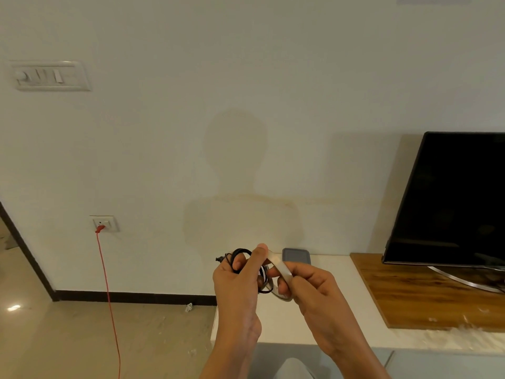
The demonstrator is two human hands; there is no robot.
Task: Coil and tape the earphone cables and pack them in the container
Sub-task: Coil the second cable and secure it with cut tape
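Observation:
A coiled black earphone cable (240,254) sits in my left hand (237,280), whose thumb and fingers curl round the loops; a plug end sticks out to the left. My right hand (308,285) grips a roll of clear tape (277,262), and a strip of it runs across to my left thumb beside the coil. Behind the hands, a grey lidded container (296,255) rests on the white cabinet top (336,305) against the wall.
A black TV (451,198) stands on a wooden board (426,294) at the right. At the left, a red cable (109,296) hangs from a wall socket (105,223) down to the floor. A wall switch panel (49,75) is at upper left.

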